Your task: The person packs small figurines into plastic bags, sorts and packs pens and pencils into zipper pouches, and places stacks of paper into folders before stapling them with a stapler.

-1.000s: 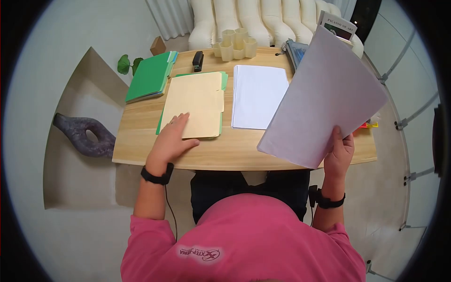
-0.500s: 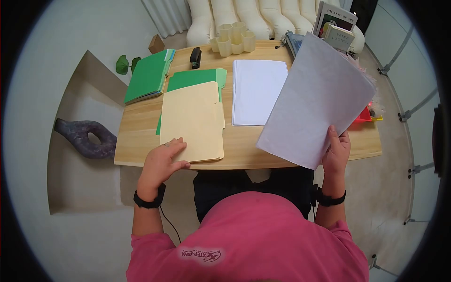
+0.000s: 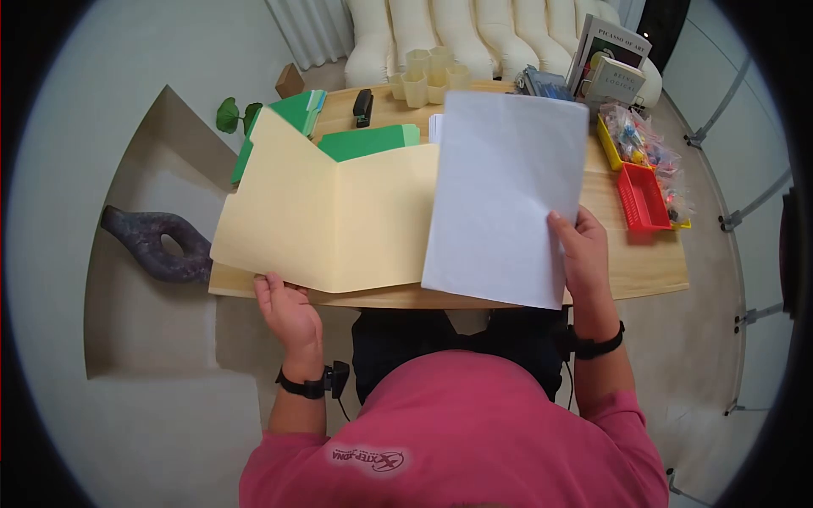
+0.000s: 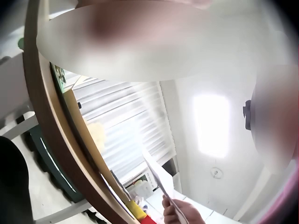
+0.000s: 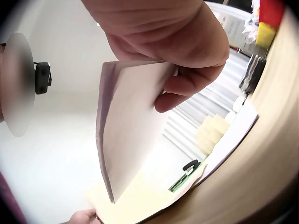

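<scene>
The left hand [image 3: 290, 317] pinches the lower edge of a cream folder's raised left flap [image 3: 275, 203]; the folder lies spread at the table's front edge. The right hand [image 3: 584, 258] grips the right edge of a sheaf of white paper [image 3: 508, 195], held up over the folder's right side. In the right wrist view, the thumb and fingers of the right hand [image 5: 182, 60] pinch the paper [image 5: 133, 121]. A green folder [image 3: 368, 142] lies behind the cream one. More white paper is mostly hidden behind the held sheaf.
Green folders [image 3: 292, 114] lie at the back left, beside a black stapler [image 3: 362, 108]. A cream hexagonal holder [image 3: 428, 78] stands at the back. On the right are books [image 3: 614, 80], a red basket [image 3: 642, 197] and a yellow tray [image 3: 608, 142] with bagged items.
The cream folder has slid toward the person and its left flap has been lifted open by the left hand. The right hand has brought the paper leftward, over the folder's right side.
</scene>
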A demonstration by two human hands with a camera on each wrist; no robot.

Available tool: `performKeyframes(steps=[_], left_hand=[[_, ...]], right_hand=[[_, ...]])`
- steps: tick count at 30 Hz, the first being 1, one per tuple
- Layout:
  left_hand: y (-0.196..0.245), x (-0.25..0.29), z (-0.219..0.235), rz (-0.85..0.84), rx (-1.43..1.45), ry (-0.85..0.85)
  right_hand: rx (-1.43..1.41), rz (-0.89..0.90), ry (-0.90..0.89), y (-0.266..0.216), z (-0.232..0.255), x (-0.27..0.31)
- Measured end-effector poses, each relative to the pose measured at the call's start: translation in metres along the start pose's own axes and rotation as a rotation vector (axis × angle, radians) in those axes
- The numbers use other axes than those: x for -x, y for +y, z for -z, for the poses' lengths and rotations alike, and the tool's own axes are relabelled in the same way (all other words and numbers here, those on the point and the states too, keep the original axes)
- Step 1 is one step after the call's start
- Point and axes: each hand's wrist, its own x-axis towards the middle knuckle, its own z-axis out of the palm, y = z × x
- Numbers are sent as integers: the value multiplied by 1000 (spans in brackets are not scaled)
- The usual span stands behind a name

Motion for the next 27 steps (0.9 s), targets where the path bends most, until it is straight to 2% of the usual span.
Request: performKeyframes(steps=[1, 5, 7, 8, 10, 11, 13, 14, 16, 23, 27], left_hand=[[4, 3, -4, -30, 29, 70], [-15, -2, 21, -13, -80, 80], [-22, -10, 35, 161, -259, 5], [-23, -13, 39, 154, -255, 15], [-22, -22, 42, 207, -299, -72], [-21, -26, 41, 203, -295, -63], [-20, -34, 40, 177, -332, -97], [-20, -39, 41, 175, -330, -87], [-21, -48, 44, 115, -455, -138], [-26, -50, 51, 185, -462, -148], [-23, -50, 51, 188, -474, -162]], right_hand=[[-4, -25, -50, -5, -14, -6], [143, -133, -194, -6, -63, -43], [188, -260, -257, 6, -91, -59], [191, -255, -268, 14, -103, -64], [251, -339, -295, 30, -126, -75], [338, -311, -307, 43, -133, -81], [435, -290, -305, 36, -147, -76], [526, -270, -294, 34, -152, -74], [521, -275, -300, 35, -155, -74], [513, -267, -259, 52, -149, -94], [594, -253, -289, 44, -152, -93]])
